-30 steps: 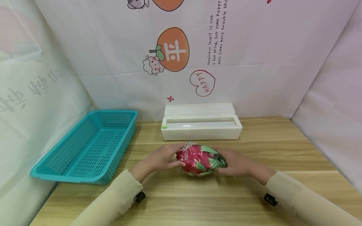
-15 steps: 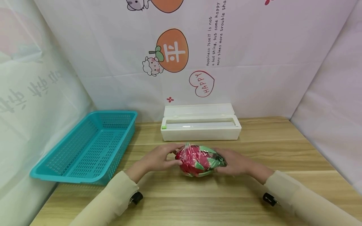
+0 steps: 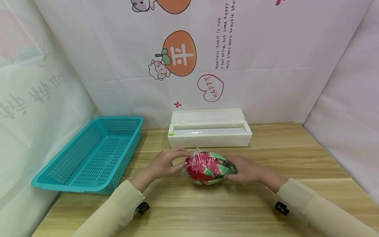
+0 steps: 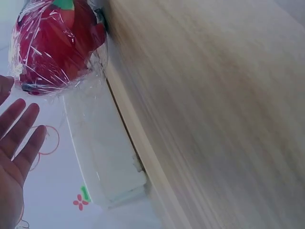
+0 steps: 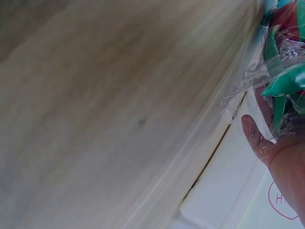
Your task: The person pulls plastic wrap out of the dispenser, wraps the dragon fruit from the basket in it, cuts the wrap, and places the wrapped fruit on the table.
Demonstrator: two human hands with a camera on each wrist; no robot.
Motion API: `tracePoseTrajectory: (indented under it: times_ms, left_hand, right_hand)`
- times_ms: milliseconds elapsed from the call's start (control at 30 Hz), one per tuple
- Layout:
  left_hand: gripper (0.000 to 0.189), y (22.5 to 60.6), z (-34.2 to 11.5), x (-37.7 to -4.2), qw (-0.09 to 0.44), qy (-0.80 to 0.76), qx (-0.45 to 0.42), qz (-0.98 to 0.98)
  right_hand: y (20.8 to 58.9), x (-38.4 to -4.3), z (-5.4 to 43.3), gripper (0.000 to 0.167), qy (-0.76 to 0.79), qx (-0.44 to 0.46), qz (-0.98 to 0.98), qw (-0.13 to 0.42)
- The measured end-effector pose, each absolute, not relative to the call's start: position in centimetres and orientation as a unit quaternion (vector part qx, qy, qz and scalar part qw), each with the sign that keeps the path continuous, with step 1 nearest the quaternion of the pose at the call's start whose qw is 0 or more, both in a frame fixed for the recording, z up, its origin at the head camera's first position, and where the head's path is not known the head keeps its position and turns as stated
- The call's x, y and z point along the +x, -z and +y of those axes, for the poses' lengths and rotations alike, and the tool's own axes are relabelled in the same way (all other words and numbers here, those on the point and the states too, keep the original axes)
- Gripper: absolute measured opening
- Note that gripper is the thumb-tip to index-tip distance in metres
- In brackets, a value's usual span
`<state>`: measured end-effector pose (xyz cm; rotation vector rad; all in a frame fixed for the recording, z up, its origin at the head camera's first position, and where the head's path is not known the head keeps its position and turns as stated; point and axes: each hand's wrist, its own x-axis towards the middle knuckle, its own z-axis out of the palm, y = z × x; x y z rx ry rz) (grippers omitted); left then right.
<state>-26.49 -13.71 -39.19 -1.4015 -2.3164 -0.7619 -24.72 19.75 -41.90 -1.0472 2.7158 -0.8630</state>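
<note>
A red dragon fruit [image 3: 204, 167] with green scales, wrapped in clear cling film, is in the middle of the wooden table. My right hand [image 3: 247, 169] grips its right end; in the right wrist view the thumb [image 5: 252, 133] lies beside the green tips and loose film. At the fruit's left end is my left hand [image 3: 166, 162], its fingertips right at the film. The left wrist view has these fingers [image 4: 24, 124] spread and fairly straight below the dragon fruit [image 4: 55, 43]. Film stands up in a small peak on the fruit's upper left.
Behind the fruit stands a white cling film dispenser box [image 3: 210, 141] with its lid raised and a roll inside. A turquoise plastic basket [image 3: 118, 171] sits at the left. White printed cloth [image 3: 266, 82] walls the back and sides of the table [image 3: 207, 214].
My left hand has loosened from the fruit's left end, its fingers and thumb drawing back slightly to the left. My right hand keeps its hold, and the fruit stays nearly in place.
</note>
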Motion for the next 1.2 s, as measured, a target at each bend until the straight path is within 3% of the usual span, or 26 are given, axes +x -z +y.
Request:
tracePoseTrajectory:
  times_ms: [333, 767, 933, 1067, 1200]
  left_hand:
    - [0.014, 39.3, -12.6, -26.7, 0.239, 0.222, -0.501, -0.802]
    - [0.016, 39.5, -14.0, -27.1, 0.331, 0.226, -0.499, -0.768]
    - [0.015, 39.8, -14.4, -27.3, 0.315, 0.225, -0.497, -0.777]
    - [0.016, 40.0, -14.5, -27.1, 0.255, 0.225, -0.494, -0.8]
    - [0.04, 39.9, -14.8, -26.6, 0.175, 0.243, -0.481, -0.824]
  right_hand:
    - [41.8, -24.7, 19.7, 0.077, 0.281, -0.338, 0.896, 0.056]
    - [41.9, -24.7, 19.6, 0.078, 0.288, -0.35, 0.89, 0.049]
    - [41.9, -24.6, 19.6, 0.077, 0.285, -0.349, 0.891, 0.051]
    - [41.9, -24.7, 19.6, 0.077, 0.285, -0.349, 0.891, 0.054]
    - [41.9, -24.7, 19.6, 0.076, 0.288, -0.347, 0.891, 0.056]
